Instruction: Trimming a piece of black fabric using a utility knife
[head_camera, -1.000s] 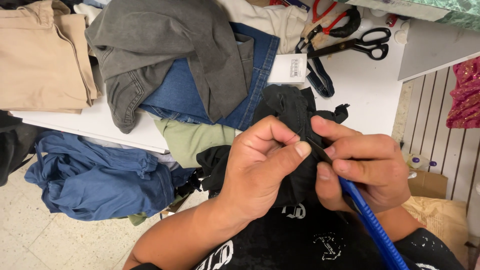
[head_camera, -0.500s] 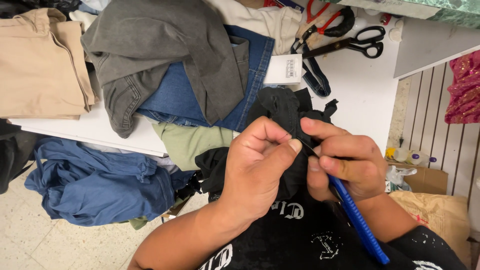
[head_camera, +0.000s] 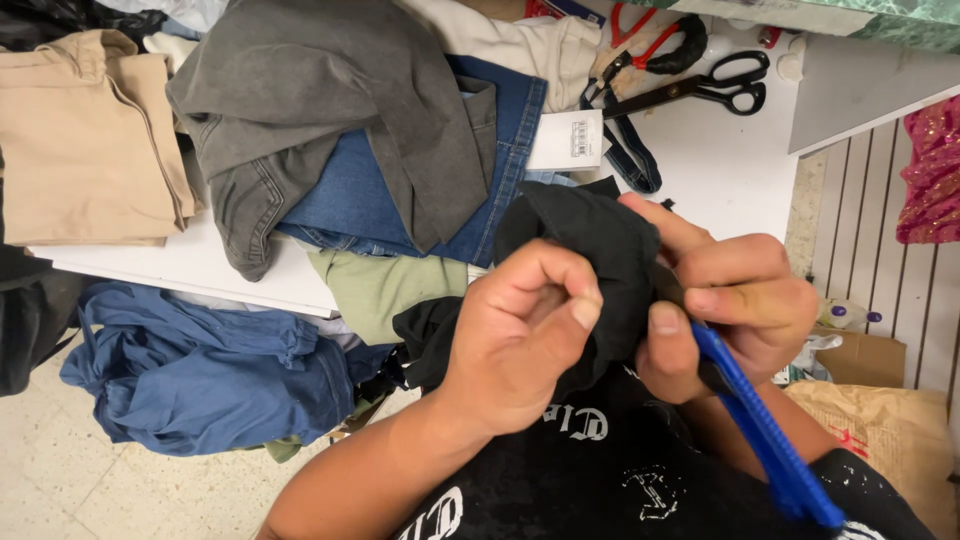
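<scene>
A bunched black garment (head_camera: 590, 245) is held up in front of me, over the near edge of the white table (head_camera: 735, 170). My left hand (head_camera: 520, 335) pinches a fold of it between thumb and curled fingers. My right hand (head_camera: 735, 300) grips the cloth from the right side and also holds a blue-handled tool (head_camera: 765, 430), whose handle runs down to the lower right. The tool's tip is hidden in the fabric between my hands.
On the table lie a grey garment (head_camera: 330, 110) over blue jeans (head_camera: 370, 200), tan clothes (head_camera: 90, 140), black scissors (head_camera: 700, 90) and red-handled scissors (head_camera: 655, 45). A blue garment (head_camera: 210, 370) and a green one (head_camera: 385, 285) hang below the edge. A cardboard box (head_camera: 860, 350) stands at right.
Both hands have shifted up a little with the black garment. The left fingers have curled tighter into a fist on the fold, and the cloth is bunched higher between the hands.
</scene>
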